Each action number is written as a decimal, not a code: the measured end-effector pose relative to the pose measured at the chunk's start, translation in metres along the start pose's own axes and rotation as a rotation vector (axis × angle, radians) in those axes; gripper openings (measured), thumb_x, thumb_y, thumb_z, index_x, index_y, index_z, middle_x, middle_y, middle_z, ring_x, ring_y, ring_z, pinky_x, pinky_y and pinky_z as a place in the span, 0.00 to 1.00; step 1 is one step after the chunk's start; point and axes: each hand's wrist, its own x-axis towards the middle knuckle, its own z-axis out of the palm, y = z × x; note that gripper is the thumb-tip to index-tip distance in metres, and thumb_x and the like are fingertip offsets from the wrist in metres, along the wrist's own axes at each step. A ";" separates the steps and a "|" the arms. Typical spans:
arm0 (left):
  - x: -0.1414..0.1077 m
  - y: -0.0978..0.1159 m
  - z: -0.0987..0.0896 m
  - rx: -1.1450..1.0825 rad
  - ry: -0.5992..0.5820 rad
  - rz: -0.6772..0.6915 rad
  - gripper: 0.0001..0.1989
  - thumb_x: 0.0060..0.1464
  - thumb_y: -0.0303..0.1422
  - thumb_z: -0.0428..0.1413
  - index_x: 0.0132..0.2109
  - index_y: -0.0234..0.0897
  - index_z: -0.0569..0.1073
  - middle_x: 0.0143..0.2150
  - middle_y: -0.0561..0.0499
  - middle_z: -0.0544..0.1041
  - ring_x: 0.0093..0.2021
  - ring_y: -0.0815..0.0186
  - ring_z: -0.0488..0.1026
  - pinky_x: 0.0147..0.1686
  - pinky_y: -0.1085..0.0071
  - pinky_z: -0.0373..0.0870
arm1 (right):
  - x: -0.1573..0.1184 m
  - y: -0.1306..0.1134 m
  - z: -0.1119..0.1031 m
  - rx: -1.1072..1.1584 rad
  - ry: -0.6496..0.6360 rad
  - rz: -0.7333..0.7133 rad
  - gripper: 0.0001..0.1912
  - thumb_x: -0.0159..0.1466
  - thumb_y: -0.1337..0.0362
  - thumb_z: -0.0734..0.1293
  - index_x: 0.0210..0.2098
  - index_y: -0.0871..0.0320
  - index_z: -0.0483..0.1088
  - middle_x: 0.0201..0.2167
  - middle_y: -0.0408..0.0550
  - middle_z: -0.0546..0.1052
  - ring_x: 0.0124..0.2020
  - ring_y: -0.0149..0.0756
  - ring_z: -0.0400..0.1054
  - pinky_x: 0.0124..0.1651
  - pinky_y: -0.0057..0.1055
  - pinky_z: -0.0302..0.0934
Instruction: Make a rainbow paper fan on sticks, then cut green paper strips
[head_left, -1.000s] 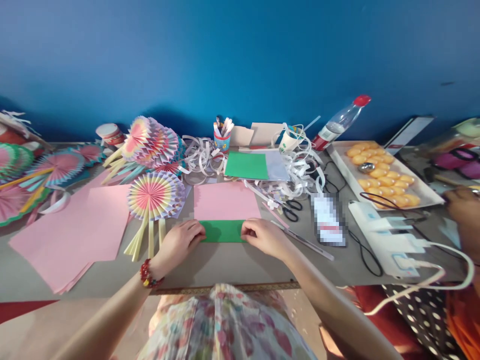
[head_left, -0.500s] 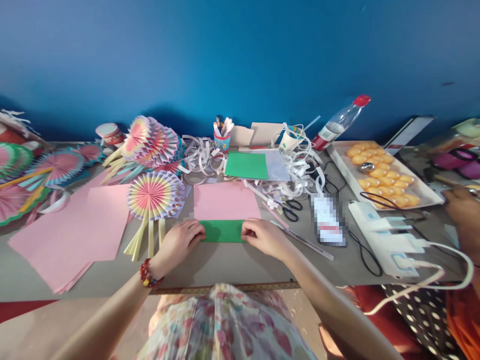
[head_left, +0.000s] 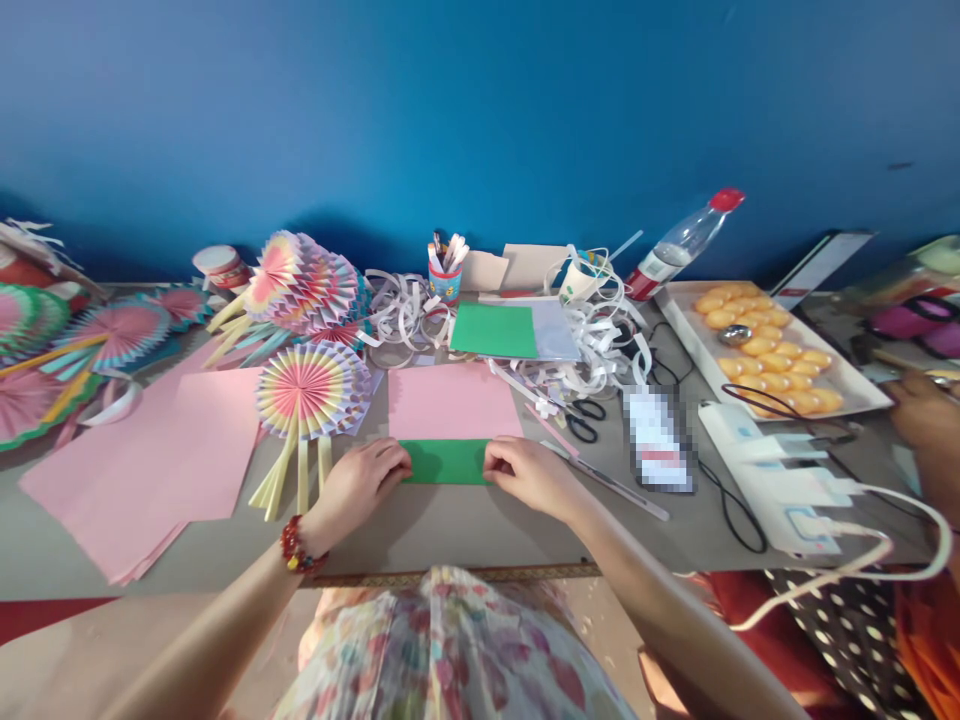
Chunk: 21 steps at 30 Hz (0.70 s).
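Observation:
A strip of green paper (head_left: 448,462) lies across the near part of a pink sheet (head_left: 454,400) on the grey table. My left hand (head_left: 369,480) pinches the strip's left end, its fingers curled and pressed together. At the opposite end my right hand (head_left: 529,476) grips the strip in the same way, thumb and fingers closed. Part of each end is hidden under the fingers. Left of my left hand lies a folded paper fan (head_left: 304,390) with pale yellow sticks.
Pink sheets (head_left: 150,460) lie at left, more paper fans (head_left: 307,285) behind. A green sheet (head_left: 491,330), paper shreds (head_left: 611,345), scissors (head_left: 585,420), a cutter knife (head_left: 619,488), a phone (head_left: 660,440), a power strip (head_left: 765,480) and a bulb tray (head_left: 686,345) surround the work. Another person's hand (head_left: 926,415) shows at right.
Almost nothing differs. Both hands keep hold of the green strip in the same place; the view has shifted very slightly.

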 end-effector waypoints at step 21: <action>-0.007 0.001 0.009 0.256 0.040 0.098 0.14 0.67 0.29 0.47 0.56 0.42 0.71 0.48 0.45 0.74 0.46 0.59 0.71 0.47 0.63 0.68 | -0.017 -0.001 0.020 -0.301 0.138 -0.190 0.17 0.66 0.75 0.62 0.49 0.53 0.73 0.45 0.50 0.73 0.47 0.41 0.66 0.49 0.35 0.60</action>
